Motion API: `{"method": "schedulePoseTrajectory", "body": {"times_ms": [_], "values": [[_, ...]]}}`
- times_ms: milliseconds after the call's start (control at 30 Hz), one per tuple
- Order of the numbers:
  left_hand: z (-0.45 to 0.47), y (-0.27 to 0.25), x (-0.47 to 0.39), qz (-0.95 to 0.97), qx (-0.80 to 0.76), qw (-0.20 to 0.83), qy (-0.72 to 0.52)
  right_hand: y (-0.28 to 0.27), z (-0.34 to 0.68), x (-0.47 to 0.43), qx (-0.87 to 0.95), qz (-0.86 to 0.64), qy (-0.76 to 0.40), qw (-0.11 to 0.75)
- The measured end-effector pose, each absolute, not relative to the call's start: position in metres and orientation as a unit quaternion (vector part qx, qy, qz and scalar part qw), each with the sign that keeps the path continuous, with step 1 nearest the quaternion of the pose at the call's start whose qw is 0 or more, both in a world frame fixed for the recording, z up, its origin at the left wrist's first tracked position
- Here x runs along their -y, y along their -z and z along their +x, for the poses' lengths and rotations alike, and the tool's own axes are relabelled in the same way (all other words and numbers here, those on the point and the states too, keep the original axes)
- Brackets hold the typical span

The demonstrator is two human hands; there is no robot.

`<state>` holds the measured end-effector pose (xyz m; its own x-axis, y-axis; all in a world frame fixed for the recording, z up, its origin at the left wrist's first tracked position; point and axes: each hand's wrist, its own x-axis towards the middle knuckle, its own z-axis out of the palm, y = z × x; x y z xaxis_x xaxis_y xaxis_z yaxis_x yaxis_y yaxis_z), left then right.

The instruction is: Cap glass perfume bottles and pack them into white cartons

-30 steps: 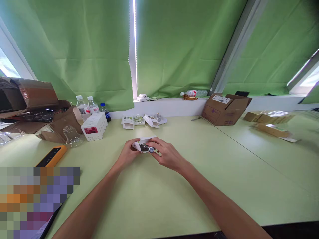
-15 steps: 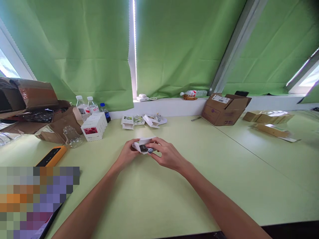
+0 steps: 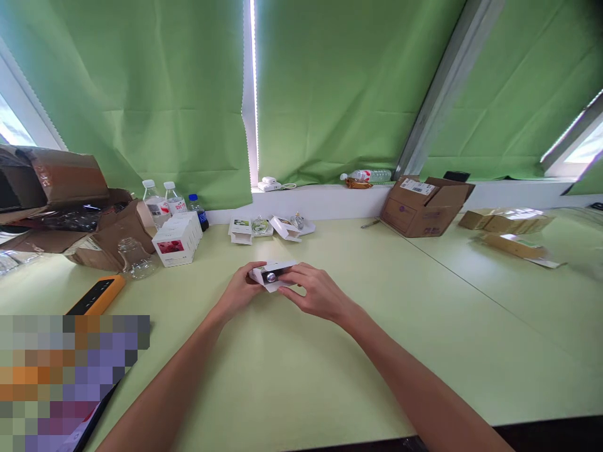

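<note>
At the frame's centre, the left hand point(image 3: 241, 289) clasps a small white carton point(image 3: 274, 268); a round silver cap point(image 3: 271, 277) shows within its opening; the right hand point(image 3: 320, 291) borders it, thumb and fingers parted, any pinch unclear.

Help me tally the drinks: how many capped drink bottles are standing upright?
3: a white-capped bottle behind the white boxes, a second white-capped bottle just right of it, and a blue-capped bottle farther right. The boxes could hide others.
</note>
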<state>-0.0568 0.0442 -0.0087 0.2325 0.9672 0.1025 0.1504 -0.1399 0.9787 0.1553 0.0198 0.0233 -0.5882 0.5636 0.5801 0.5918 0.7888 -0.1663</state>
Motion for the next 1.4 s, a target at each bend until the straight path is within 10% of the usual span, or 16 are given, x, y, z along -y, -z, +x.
{"method": "schedulePoseTrajectory", "body": {"times_ms": [1400], "values": [[-0.062,-0.006,-0.038,0.621,-0.37,0.563,-0.4,-0.026,0.16,-0.026,0.839,-0.309,0.081,0.44]]}}
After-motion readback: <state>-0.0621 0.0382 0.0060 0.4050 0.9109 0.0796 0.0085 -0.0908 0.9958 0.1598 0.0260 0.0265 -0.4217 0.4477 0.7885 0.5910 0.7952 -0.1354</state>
